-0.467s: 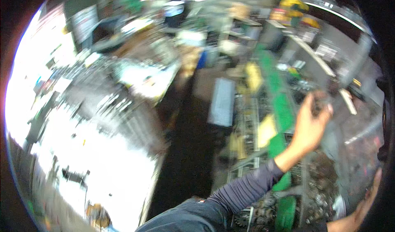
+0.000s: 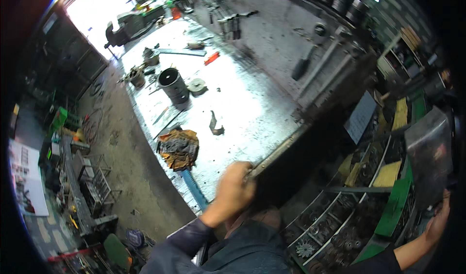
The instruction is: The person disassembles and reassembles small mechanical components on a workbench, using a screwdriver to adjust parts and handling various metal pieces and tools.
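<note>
Ctr frame: left hand (image 2: 234, 186) curls fingers over metal workbench (image 2: 252, 104) edge, seemingly bracing. Lower right: right hand (image 2: 438, 224) by clear plastic bag (image 2: 429, 162); finger state can't tell.

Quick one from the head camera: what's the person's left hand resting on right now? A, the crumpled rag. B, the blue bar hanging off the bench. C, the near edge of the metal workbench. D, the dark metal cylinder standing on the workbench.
C: the left hand grips the near edge of the workbench, clear of the dark cylinder, the crumpled rag and the blue bar, which lie further along the bench.
</note>
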`<state>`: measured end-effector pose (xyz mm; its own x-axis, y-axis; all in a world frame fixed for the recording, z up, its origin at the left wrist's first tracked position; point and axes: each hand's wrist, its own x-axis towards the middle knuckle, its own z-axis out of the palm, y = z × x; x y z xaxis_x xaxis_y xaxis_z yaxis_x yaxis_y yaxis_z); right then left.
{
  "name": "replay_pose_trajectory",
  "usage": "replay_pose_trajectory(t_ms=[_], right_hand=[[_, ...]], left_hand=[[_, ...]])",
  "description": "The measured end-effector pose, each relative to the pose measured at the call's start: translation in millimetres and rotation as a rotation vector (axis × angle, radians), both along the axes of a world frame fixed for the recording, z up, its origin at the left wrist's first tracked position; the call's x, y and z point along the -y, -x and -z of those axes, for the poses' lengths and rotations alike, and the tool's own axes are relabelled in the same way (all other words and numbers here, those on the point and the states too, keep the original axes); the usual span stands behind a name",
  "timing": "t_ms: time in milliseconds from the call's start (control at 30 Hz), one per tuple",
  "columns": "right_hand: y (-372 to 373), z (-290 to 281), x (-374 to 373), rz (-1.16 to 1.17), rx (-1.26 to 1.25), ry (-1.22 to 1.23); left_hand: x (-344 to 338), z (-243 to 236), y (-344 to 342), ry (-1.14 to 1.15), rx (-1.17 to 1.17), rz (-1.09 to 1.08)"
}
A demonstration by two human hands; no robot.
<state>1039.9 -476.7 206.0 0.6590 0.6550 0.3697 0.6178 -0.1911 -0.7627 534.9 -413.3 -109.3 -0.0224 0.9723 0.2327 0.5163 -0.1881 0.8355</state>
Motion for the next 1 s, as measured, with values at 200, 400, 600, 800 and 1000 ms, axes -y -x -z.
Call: replay_pose_trajectory(t_ms=[200, 400, 600, 800, 1000], right_hand=[[67.6, 79.1, -39.1, -0.318, -0.043, -0.120], [187.4, 149.1, -59.7, -0.537, -0.025, 0.004], [284.4, 168.1, -57.8, -0.675, -0.088, 0.093], [343.8, 182.9, -35.7, -0.634, -0.090, 0.087], [438.5, 193.9, -2.2, -0.423, -0.019, 0.109]], left_hand=[[40.0, 29.4, 130.5, 0.518, -0.379, -0.316], [29.4, 52.6, 111.6, 0.414, -0.279, -0.271], [15.3, 59.7, 85.2, 0.381, -0.049, -0.082], [-9.4, 16.7, 109.6, 0.377, 0.126, 0.371], [-77.1, -48.2, 199.1, 0.160, 0.238, 0.659]])
